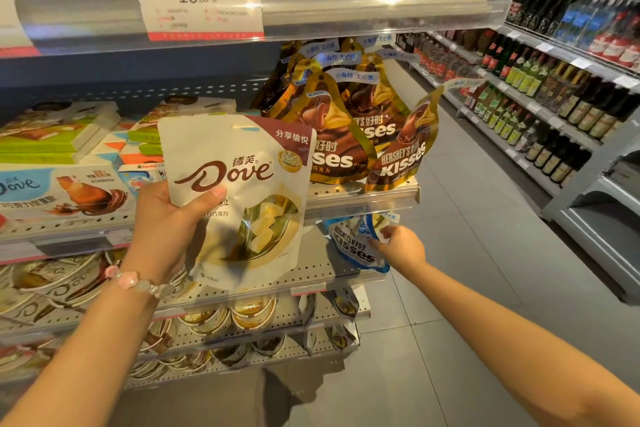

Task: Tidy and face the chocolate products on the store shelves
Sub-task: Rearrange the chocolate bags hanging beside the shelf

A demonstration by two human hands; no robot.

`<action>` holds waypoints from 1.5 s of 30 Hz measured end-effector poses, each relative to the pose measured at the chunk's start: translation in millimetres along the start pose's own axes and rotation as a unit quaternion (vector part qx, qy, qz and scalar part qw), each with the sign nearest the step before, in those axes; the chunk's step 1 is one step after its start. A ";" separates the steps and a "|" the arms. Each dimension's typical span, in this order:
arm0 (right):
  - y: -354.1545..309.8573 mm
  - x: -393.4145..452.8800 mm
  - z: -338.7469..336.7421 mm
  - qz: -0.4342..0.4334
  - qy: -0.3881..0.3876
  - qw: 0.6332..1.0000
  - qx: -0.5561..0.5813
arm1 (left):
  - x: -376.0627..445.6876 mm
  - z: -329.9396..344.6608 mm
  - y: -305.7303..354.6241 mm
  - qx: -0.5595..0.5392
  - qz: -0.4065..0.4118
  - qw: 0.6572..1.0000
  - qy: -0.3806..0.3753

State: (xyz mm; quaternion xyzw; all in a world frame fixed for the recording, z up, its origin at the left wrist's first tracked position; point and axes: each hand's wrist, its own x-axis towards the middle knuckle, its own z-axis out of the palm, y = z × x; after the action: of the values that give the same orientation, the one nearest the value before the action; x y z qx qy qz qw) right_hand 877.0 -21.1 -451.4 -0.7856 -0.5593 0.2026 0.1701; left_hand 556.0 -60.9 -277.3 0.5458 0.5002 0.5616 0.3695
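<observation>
Two bags in hand mid-sort: my left hand (169, 215) grips the white Dove pouch (239, 198) upright before the shelf, my right hand (398, 246) pinches the blue Kisses bag (353, 246) on the lower shelf (277, 274), which I judge needs straightening next.

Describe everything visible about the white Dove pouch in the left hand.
The white Dove pouch is a glossy, flexible stand-up bag with a brown Dove logo, a maroon top-right corner bearing Chinese text, and a gold-rimmed oval window showing pale chocolate pieces. It is held upright, tilted slightly, front facing the camera, in front of the shelves. The left hand grips its left edge, thumb pressed on the front just below the logo. Nothing else visibly touches it; its bottom hangs free.
</observation>
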 end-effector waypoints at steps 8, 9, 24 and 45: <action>-13.5 36.9 23.5 0.044 -0.037 0.994 0.089 | -1.0 2.2 1.6 0.012 0.007 0.999 0.038; -12.5 39.7 26.6 0.045 -0.034 0.994 0.096 | -1.8 1.4 1.2 0.014 0.009 0.999 0.039; -17.5 -20.5 -17.6 -0.058 -0.056 0.987 0.142 | -14.4 -6.8 6.6 0.000 -0.002 1.000 0.028; -168.3 -115.4 -243.9 -0.396 0.081 0.888 0.221 | -10.9 -48.3 99.6 -0.069 0.010 0.996 0.057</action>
State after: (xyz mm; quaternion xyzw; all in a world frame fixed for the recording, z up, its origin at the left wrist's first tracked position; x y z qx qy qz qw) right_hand 831.0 -87.1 -143.7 -0.4550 -0.7487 0.1725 0.4502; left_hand 523.0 -101.6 -179.2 0.4907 0.4753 0.6286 0.3717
